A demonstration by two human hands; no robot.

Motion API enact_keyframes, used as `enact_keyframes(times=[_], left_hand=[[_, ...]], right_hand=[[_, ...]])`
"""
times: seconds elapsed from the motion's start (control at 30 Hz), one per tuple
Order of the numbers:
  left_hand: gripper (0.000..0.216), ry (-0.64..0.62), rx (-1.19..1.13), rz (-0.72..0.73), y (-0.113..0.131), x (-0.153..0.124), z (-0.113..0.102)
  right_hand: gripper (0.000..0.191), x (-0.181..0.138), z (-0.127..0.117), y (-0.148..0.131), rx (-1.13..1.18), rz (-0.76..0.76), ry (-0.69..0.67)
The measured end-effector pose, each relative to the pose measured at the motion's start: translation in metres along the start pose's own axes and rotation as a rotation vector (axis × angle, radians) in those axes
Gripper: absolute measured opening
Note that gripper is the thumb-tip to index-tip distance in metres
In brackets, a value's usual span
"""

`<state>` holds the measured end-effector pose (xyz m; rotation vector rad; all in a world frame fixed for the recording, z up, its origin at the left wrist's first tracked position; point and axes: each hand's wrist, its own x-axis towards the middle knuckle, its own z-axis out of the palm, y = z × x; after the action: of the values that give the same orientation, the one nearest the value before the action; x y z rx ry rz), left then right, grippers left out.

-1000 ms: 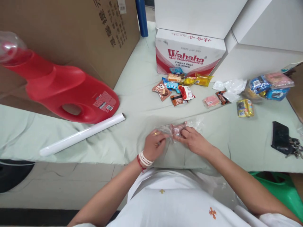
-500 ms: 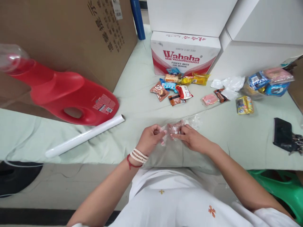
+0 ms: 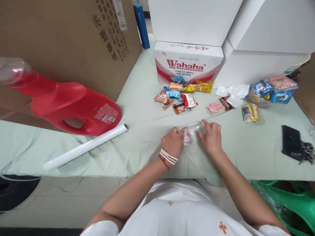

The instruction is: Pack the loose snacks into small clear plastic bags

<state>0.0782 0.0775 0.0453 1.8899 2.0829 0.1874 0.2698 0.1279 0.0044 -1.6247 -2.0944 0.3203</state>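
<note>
A small clear plastic bag (image 3: 199, 127) is stretched between my hands, low over the table. Inside it shows a reddish-brown wrapped snack (image 3: 187, 136). My left hand (image 3: 172, 143) is closed on the bag's left end, its fingertips hidden behind the knuckles. At the other end my right hand (image 3: 211, 136) grips the plastic between thumb and fingers. Beyond them lie a brown snack packet (image 3: 163, 99), a red and white packet (image 3: 189, 100) and several others in a loose pile. Right of the pile are a pink packet (image 3: 215, 107) and a brown bar (image 3: 226, 103).
A Wahaha carton (image 3: 188, 62) stands behind the snacks. To the left are a red jug (image 3: 73, 101), a white tube (image 3: 86, 147) and a large brown box (image 3: 61, 39). On the right lie a filled snack bag (image 3: 274, 88), yellow packets (image 3: 250, 113) and a black pouch with keys (image 3: 291, 141).
My left hand has moved right and turned over, now closed on the bag's left end. The right hand has shifted right, from the snack to the bag's right end.
</note>
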Motion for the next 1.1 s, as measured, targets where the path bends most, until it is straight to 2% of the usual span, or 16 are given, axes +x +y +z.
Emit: enact_keyframes(times=[0.07, 0.13, 0.2, 0.27, 0.37, 0.5, 0.67, 0.77, 0.87, 1.0, 1.1], left_hand=[[0.036, 0.087, -0.011, -0.028, -0.005, 0.003, -0.003], [0.039, 0.111, -0.037, -0.045, -0.012, 0.007, -0.004], [0.032, 0.066, -0.074, -0.056, -0.018, 0.010, -0.004], [0.027, 0.028, -0.100, -0.050, -0.021, 0.013, -0.003], [0.023, -0.006, -0.133, -0.041, -0.020, 0.014, -0.001], [0.014, -0.034, -0.263, -0.065, -0.022, 0.016, 0.001], [0.016, -0.052, -0.691, -0.219, -0.037, 0.014, 0.009], [0.018, -0.123, -1.054, -0.326, -0.037, 0.006, 0.009], [0.026, -0.188, -1.286, -0.311, -0.029, -0.005, -0.001], [0.040, -0.214, -1.359, -0.114, -0.018, -0.018, -0.021], [0.044, -0.220, -1.299, -0.026, -0.024, -0.024, -0.027]], right_hand=[[0.057, 0.010, 0.003, 0.009, -0.070, -0.004, 0.024], [0.041, 0.018, 0.000, 0.015, -0.077, -0.012, -0.040], [0.020, 0.022, -0.009, 0.012, -0.036, -0.014, -0.120], [0.012, 0.019, -0.020, 0.000, 0.033, -0.023, -0.171], [0.014, 0.003, -0.027, -0.032, 0.153, -0.135, -0.213], [0.022, -0.027, -0.009, -0.069, 0.190, -0.296, -0.235], [0.053, -0.056, 0.016, -0.084, 0.306, -0.351, -0.119], [0.072, -0.066, 0.021, -0.084, 0.303, -0.378, -0.097], [0.063, -0.068, 0.022, -0.079, 0.262, -0.304, -0.063], [0.048, -0.063, 0.014, -0.061, 0.317, -0.199, -0.030], [0.036, -0.057, -0.007, -0.032, 0.352, -0.091, 0.003]])
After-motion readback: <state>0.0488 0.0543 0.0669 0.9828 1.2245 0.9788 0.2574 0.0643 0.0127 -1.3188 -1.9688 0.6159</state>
